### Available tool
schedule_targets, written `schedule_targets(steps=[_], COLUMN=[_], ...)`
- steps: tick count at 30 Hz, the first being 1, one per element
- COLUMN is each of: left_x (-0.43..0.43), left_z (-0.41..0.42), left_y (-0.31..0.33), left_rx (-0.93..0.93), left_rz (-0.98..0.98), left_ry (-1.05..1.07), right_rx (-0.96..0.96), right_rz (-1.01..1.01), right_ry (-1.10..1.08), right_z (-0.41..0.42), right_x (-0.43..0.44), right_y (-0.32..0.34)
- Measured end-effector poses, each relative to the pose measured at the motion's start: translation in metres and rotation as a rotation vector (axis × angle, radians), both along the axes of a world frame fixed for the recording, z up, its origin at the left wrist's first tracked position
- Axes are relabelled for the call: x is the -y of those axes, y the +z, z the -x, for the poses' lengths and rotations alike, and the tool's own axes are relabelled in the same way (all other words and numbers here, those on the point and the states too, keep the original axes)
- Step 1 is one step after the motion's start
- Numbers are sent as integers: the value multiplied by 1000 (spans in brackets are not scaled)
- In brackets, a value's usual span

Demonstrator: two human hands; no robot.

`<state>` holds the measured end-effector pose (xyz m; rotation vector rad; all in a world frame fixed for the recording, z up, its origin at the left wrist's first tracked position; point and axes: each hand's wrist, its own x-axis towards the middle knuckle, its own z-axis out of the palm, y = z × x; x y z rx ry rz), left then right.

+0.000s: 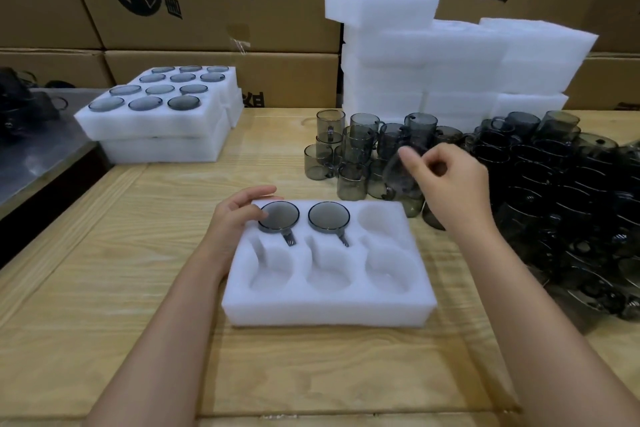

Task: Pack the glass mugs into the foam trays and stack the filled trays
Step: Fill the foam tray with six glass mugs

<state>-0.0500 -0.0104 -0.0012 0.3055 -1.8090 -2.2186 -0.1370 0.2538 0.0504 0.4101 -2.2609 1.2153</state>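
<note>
Two glass mugs [278, 216] sit in the back-left and back-middle pockets of the foam tray [329, 308] on the wooden table [104, 270]. The left hand [235, 217] rests on the tray's far-left corner, fingers straight and together. The right hand [450, 180] pinches a blurred mug [398, 177] above the loose mugs [360, 142], fingers curled

Wooden table [114, 274], foam tray [329, 308], loose mugs [356, 146], foam stacks [450, 73]
</note>
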Motion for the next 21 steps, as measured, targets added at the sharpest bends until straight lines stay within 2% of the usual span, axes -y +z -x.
schedule_targets(steps=[3,7,12,18,21], left_x=[-2,-2,-3,-1,0], left_z=[-1,-1,-1,1,1], left_y=[2,3,3,0,0], left_rx=[-1,4,-1,-16,-22], left_rz=[14,33,39,30,40], left_ry=[-2,-3,-6,-14,-11], right_rx=[64,48,72,59,142], right_rz=[-6,-37,-54,-304,-459], right_ry=[149,294,320,401,382], right_z=[-17,-22,-19,-18,-15], right_x=[1,2,1,-5,-2], right_y=[-8,-18,-23,-16,-13])
